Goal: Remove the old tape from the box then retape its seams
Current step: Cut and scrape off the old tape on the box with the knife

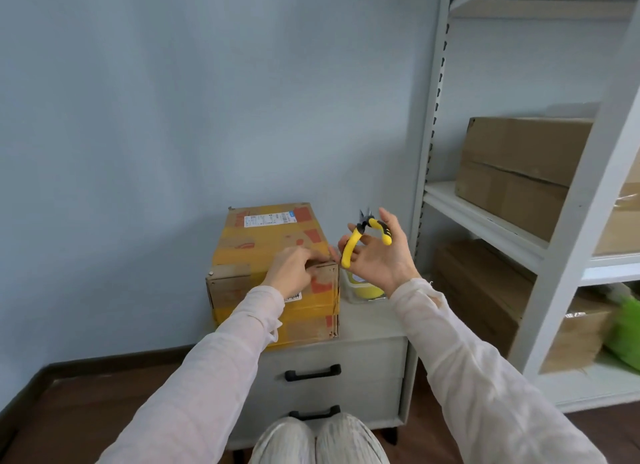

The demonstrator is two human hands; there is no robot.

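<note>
I see the box (273, 273) sitting on a small drawer cabinet, my surface (367, 328), close to the blue wall. The box is wrapped in lots of old yellow tape (304, 316), so I think the peeling has only just begun. My left hand (294, 269) rests on the near top edge of the box, fingers curled down there. It may be picking at a tape end or just keeping the box from sliding; I cannot tell which. My right hand (377, 252) is up in the air just beside the box, not touching it. Its fingers are spread a bit around a pair of yellow cutters (367, 235), with the dark tips pointing up and away. I think it holds them high so the sharp part stays clear of my other hand. A clear tub (363, 290) with something yellow inside sits right next to the box, behind that hand.
</note>
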